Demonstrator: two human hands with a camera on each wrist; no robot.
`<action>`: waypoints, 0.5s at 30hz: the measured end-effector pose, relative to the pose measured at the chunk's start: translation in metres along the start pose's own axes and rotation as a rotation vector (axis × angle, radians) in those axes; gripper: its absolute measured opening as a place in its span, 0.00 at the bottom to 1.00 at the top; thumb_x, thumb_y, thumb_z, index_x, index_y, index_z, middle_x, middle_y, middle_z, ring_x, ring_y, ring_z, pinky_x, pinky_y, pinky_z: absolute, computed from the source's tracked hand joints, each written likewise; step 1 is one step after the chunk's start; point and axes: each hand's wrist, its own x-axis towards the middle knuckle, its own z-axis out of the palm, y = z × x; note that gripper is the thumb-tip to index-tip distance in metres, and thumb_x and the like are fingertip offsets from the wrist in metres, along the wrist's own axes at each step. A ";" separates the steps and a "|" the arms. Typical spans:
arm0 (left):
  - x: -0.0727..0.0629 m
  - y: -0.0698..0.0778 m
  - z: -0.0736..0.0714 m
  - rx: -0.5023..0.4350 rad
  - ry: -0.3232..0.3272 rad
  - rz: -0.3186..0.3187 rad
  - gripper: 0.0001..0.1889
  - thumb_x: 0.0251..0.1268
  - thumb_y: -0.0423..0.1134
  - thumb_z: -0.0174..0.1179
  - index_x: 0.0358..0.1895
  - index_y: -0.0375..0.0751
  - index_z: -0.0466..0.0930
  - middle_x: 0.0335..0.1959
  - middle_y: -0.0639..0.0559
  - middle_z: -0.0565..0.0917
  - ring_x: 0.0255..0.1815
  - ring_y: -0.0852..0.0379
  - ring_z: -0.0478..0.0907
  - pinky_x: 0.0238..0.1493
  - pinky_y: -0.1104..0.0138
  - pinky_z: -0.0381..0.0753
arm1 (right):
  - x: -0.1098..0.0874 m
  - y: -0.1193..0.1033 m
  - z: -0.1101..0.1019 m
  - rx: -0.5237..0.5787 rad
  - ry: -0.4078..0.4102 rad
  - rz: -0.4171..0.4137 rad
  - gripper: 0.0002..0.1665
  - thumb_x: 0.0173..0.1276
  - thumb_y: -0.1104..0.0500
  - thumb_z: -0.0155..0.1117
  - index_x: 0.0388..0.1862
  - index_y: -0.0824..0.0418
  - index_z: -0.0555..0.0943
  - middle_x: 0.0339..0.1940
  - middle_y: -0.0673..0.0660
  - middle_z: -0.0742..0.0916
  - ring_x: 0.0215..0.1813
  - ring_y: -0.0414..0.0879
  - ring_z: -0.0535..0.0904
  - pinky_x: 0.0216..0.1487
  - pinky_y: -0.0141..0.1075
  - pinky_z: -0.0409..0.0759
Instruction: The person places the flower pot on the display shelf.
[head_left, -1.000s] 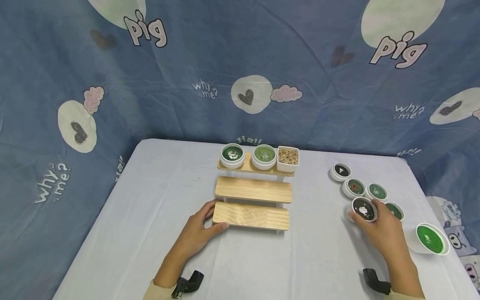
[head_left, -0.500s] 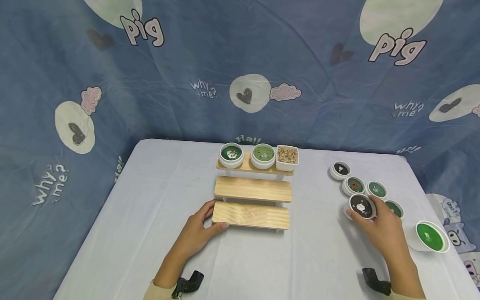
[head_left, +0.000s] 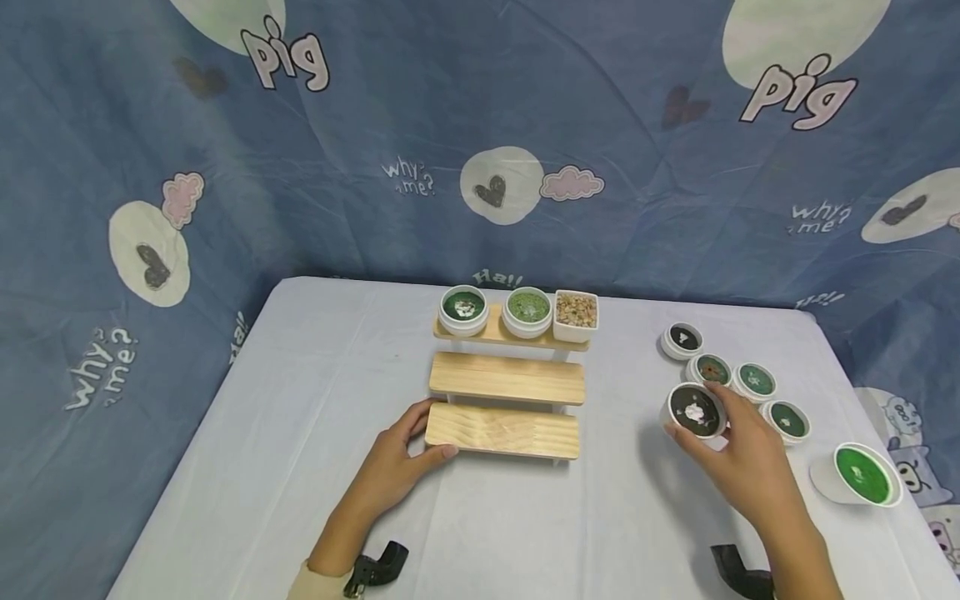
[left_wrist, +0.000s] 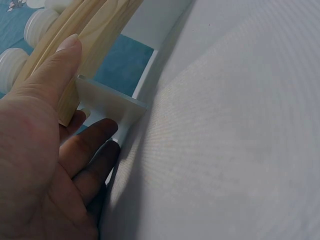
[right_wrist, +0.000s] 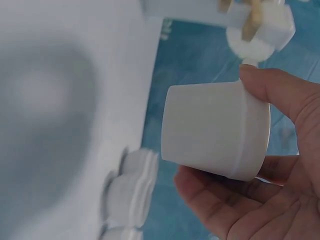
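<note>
My right hand [head_left: 738, 454] holds a white cup [head_left: 696, 410] with a dark filling and a white figure on top. In the right wrist view the cup [right_wrist: 212, 130] is gripped by thumb and fingers above the tabletop. A three-step display stand [head_left: 504, 430] with pale wooden boards stands mid-table. My left hand [head_left: 397, 465] grips the left end of its lowest board. In the left wrist view the thumb lies on the wood [left_wrist: 102, 42], and fingertips are near the white support [left_wrist: 107, 100]. On the top board are a dark-green cup [head_left: 462, 308], a light-green cup [head_left: 528, 310] and a square nut-filled dish [head_left: 576, 315].
Right of the stand sit a small black-topped cup [head_left: 682, 340], a cup with a brown star shape [head_left: 711, 370] and two green-topped cups, one farther back [head_left: 755, 381] and one nearer [head_left: 786, 421]. A larger bright-green cup [head_left: 858, 475] tilts near the table's right edge.
My right hand has lifted the dark-filled cup and carried it left, away from the other cups. My left hand has stayed on the stand.
</note>
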 end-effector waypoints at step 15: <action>0.000 0.002 0.000 0.004 -0.002 -0.006 0.43 0.61 0.60 0.74 0.77 0.53 0.68 0.68 0.50 0.81 0.78 0.46 0.65 0.77 0.39 0.57 | -0.002 -0.056 -0.001 0.033 0.032 -0.174 0.46 0.61 0.48 0.83 0.72 0.64 0.74 0.58 0.61 0.84 0.51 0.54 0.82 0.45 0.55 0.83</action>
